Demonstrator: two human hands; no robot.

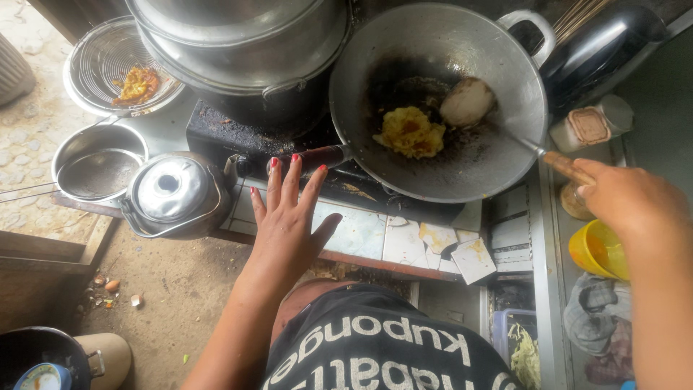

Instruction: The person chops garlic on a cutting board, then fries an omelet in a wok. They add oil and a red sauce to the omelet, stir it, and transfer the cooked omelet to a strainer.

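Right hand (626, 196) grips the wooden-handled spatula (469, 101) in the round, blackened steel wok (433, 43) (yellow fritter (412, 132) at centre). Left hand (285, 217) hovers, fingers spread, holding nothing, near the wok handle (317, 156).

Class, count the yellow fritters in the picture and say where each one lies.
2: one fritter in the wok, beside the spatula; one fritter in the wire strainer at upper left. Others may be hidden.
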